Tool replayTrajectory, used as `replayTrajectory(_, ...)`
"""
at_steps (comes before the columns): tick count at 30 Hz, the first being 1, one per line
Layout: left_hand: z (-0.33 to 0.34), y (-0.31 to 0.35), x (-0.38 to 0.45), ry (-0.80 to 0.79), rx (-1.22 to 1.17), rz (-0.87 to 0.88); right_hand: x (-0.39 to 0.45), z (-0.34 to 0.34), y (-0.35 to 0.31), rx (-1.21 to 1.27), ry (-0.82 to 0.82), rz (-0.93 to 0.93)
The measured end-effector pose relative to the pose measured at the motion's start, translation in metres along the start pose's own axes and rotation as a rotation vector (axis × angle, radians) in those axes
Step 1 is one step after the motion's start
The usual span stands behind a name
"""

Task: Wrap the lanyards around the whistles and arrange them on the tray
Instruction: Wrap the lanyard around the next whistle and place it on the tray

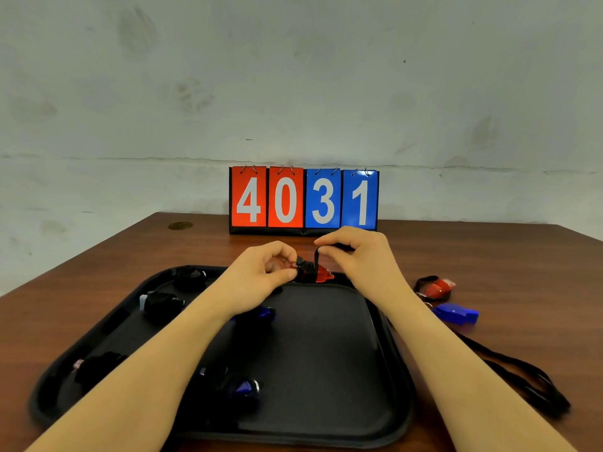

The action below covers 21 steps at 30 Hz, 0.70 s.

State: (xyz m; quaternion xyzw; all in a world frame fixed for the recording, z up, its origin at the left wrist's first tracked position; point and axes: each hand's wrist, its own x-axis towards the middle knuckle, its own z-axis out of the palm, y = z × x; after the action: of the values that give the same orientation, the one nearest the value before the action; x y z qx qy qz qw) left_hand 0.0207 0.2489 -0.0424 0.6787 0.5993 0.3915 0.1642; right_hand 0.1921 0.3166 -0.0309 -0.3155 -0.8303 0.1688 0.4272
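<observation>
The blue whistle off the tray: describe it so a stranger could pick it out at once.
Start at the black tray on the brown table and look past its right edge, beyond the right forearm. Two whistles lie there on the bare wood: a red whistle farther back and the blue whistle nearer. Only it is blue, off the tray and not wrapped in cord.

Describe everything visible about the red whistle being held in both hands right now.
The red whistle looks like glossy translucent plastic, lying roughly level above the far rim of the black tray. A black lanyard is wound around its middle, leaving the red tip showing toward the right. The left hand pinches its left end; the right hand pinches the free strand, pulled up from the whistle. Its mouthpiece is hidden by fingers.
</observation>
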Motion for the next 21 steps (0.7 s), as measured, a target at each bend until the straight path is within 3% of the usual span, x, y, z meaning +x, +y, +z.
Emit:
replayTrajectory(5,-0.002,0.005,-0.001,0.02,-0.146,0.017,0.002,-0.005,0.003,0.277,-0.003,0.163)
replayTrajectory(15,-0.001,0.008,-0.001,0.124,-0.464,-0.032,-0.001,-0.006,-0.004,0.584,-0.063,0.198)
replayTrajectory(21,0.0,0.006,0.001,0.176,-0.548,-0.05,-0.002,0.0,-0.006,0.647,-0.067,0.221)
